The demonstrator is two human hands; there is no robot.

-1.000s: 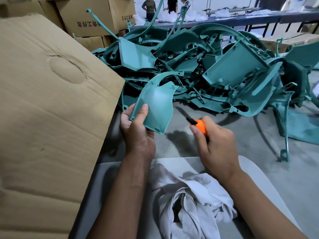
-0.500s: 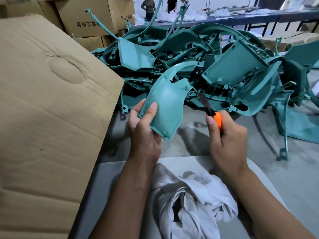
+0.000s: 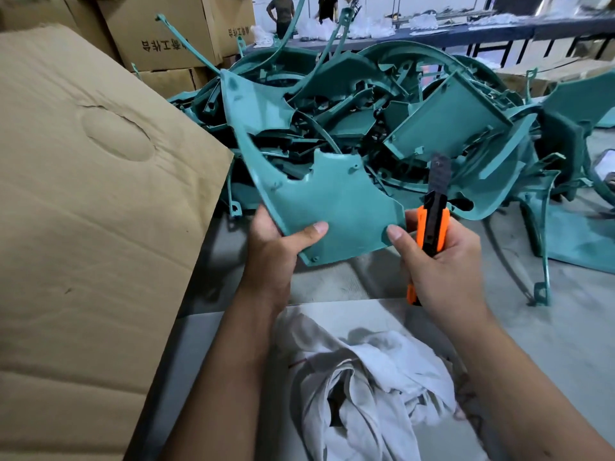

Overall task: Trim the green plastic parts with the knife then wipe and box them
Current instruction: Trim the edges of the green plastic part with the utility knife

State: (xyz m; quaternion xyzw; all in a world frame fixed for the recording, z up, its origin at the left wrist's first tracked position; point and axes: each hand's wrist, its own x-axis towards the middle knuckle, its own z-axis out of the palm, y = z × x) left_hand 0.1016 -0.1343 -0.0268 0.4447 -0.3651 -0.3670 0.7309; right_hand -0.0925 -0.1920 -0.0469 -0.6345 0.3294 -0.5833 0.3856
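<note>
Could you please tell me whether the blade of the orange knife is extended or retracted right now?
Extended: a dark blade sticks up out of the orange knife gripped in the right hand.

cardboard flap walls left, parts pile ahead, floor open right

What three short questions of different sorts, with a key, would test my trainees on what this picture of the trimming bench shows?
1. True or false: the left hand holds the curved green plastic panel by its lower left edge.
2. Which way does the blade of the orange and black utility knife in the right hand point? A up, B down, C toward the flat brown cardboard sheet.
3. Fill in: the crumpled white cloth lies ___ the two forearms.

Key: 1 true. 2 A; the right thumb also rests on the panel's lower right corner. 3 between, nearer the camera than the pile of green plastic parts.
</note>
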